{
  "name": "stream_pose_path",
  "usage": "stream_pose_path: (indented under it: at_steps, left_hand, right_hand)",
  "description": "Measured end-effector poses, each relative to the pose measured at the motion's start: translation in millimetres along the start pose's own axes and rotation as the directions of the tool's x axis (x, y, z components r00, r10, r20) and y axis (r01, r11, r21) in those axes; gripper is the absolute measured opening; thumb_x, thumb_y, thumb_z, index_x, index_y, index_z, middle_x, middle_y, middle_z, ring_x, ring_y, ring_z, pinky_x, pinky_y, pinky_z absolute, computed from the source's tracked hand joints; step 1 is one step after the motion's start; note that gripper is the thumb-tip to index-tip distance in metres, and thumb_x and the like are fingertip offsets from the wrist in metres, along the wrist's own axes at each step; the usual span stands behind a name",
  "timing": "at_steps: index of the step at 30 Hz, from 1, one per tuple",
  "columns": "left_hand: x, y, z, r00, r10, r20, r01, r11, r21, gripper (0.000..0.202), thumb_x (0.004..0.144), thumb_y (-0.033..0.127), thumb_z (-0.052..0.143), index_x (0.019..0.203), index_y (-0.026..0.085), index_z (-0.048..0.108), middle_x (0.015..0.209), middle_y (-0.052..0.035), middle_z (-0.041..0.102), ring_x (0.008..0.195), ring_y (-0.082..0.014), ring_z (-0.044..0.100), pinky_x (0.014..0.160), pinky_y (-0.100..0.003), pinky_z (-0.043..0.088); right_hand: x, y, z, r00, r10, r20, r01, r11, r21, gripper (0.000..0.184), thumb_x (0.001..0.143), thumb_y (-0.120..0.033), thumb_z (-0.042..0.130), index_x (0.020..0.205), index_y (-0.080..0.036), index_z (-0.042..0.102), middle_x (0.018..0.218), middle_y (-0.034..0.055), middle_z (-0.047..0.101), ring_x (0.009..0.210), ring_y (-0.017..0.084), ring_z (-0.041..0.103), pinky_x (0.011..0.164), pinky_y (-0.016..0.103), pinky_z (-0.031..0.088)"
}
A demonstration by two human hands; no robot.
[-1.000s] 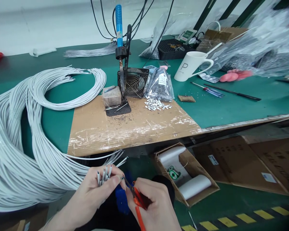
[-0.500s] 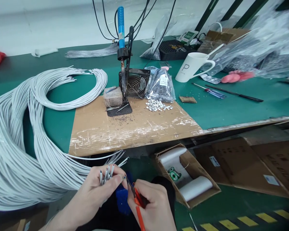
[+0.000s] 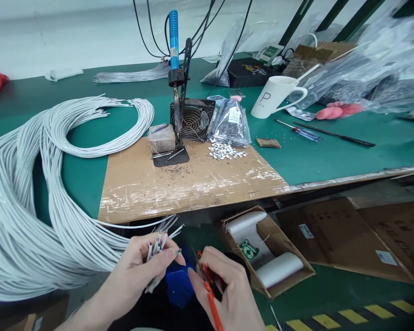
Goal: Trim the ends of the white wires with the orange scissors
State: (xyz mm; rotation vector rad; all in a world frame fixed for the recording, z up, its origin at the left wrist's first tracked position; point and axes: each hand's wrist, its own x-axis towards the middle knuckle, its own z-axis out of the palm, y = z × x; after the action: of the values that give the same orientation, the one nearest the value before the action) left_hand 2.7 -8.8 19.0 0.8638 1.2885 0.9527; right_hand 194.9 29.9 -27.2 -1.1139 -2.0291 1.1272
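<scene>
My left hand (image 3: 143, 266) is closed around several white cables (image 3: 158, 243), whose cut ends with dark and coloured cores stick up between the fingers. One cable end pokes out past the thumb and fingertips. My right hand (image 3: 224, 287) grips a pair of orange-handled pliers (image 3: 212, 305), with the narrow dark jaws pointing up and left. A small gap separates the jaws from the cable ends. Behind and below the hands is a blue object (image 3: 179, 287), partly hidden. The cables run back to a large white cable coil (image 3: 17, 220) on the left.
On the bench, a cardboard sheet (image 3: 193, 188) lies under a soldering iron with a blue handle (image 3: 173, 37), a small fan (image 3: 193, 120) and a pile of small white pieces (image 3: 226, 151). A mug (image 3: 274, 95) stands to the right. Below is an open carton (image 3: 296, 278).
My right hand and the pliers have moved right and slightly down, away from the cable end at my left fingertips. The cable tips in my left hand have shifted slightly.
</scene>
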Motion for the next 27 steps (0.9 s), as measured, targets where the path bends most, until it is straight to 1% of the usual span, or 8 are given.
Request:
stream_pose_path:
  at_steps: [2,4,6,8,10,12,15,27]
  left_hand:
    - [0,0,0.3,1.0,-0.002,-0.001,0.002,1.0,-0.001,0.042,0.097,0.056,0.063,0.087,0.017,0.073,0.055,0.0081,0.036,0.05,-0.0099,0.025,0.047,-0.024,0.018]
    - [-1,0,1.0,1.0,0.01,-0.015,-0.01,1.0,0.024,0.038,0.099,0.052,0.064,0.088,0.017,0.074,0.059,0.0069,0.039,0.052,-0.01,0.026,0.049,-0.025,0.02]
    - [-1,0,2.0,0.999,0.029,-0.024,-0.027,0.998,0.057,0.033,0.1,0.046,0.064,0.088,0.018,0.075,0.066,0.0037,0.051,0.055,-0.0105,0.031,0.053,-0.025,0.026]
    - [-1,-1,2.7,0.999,0.039,-0.024,-0.037,0.997,0.07,0.031,0.1,0.043,0.064,0.087,0.018,0.075,0.075,-0.0005,0.062,0.062,-0.0125,0.041,0.06,-0.025,0.033]
    - [0,-2,3.0,0.999,0.041,-0.02,-0.039,0.996,0.076,0.031,0.099,0.043,0.064,0.087,0.017,0.075,0.08,-0.0032,0.067,0.071,-0.0162,0.05,0.068,-0.027,0.038]
    - [0,-3,2.6,0.999,0.044,-0.019,-0.042,0.996,0.082,0.03,0.099,0.042,0.064,0.087,0.017,0.075,0.082,-0.0038,0.068,0.077,-0.0187,0.055,0.073,-0.029,0.041]
    - [0,-3,1.5,0.999,0.044,-0.02,-0.042,0.995,0.09,0.029,0.099,0.042,0.063,0.088,0.018,0.074,0.082,-0.0034,0.068,0.078,-0.0193,0.056,0.075,-0.029,0.042]
    - [-1,-5,2.0,0.999,0.038,-0.026,-0.036,0.996,0.084,0.027,0.099,0.04,0.063,0.087,0.018,0.073,0.083,-0.0035,0.068,0.08,-0.0196,0.057,0.075,-0.029,0.043]
  right_hand:
    - [3,-3,-1,0.998,-0.042,0.035,0.043,0.999,-0.028,0.037,0.085,-0.016,0.059,0.07,-0.024,0.026,0.068,-0.0039,0.038,0.061,0.013,0.041,0.053,0.025,0.031]
    - [6,-6,-2,0.996,-0.067,0.067,0.07,0.997,-0.04,0.034,0.081,-0.014,0.059,0.07,-0.024,0.029,0.067,-0.0037,0.041,0.062,0.014,0.044,0.053,0.025,0.032]
    - [8,-9,-3,0.995,-0.059,0.086,0.064,0.997,-0.051,0.032,0.081,-0.012,0.057,0.069,-0.024,0.03,0.066,-0.0038,0.042,0.062,0.013,0.045,0.053,0.024,0.032]
    - [10,-11,-5,0.995,-0.04,0.092,0.045,0.997,-0.062,0.033,0.081,-0.012,0.056,0.068,-0.024,0.028,0.065,-0.0042,0.041,0.059,0.012,0.043,0.052,0.024,0.03]
    - [10,-13,-7,0.995,-0.039,0.091,0.046,0.997,-0.068,0.037,0.082,-0.013,0.056,0.066,-0.024,0.024,0.062,-0.0048,0.038,0.056,0.011,0.039,0.05,0.025,0.027]
    - [10,-14,-8,0.995,-0.034,0.094,0.042,0.996,-0.077,0.039,0.082,-0.013,0.056,0.065,-0.024,0.022,0.061,-0.0053,0.036,0.054,0.011,0.036,0.048,0.025,0.025]
    - [9,-14,-8,0.996,-0.018,0.092,0.025,0.997,-0.075,0.04,0.079,-0.012,0.055,0.065,-0.024,0.02,0.059,-0.0058,0.034,0.053,0.01,0.034,0.047,0.026,0.022]
    - [2,-2,3,0.999,-0.009,0.035,0.011,0.999,-0.048,0.038,0.075,-0.011,0.054,0.063,-0.023,0.02,0.057,-0.0062,0.032,0.052,0.009,0.03,0.046,0.025,0.021]
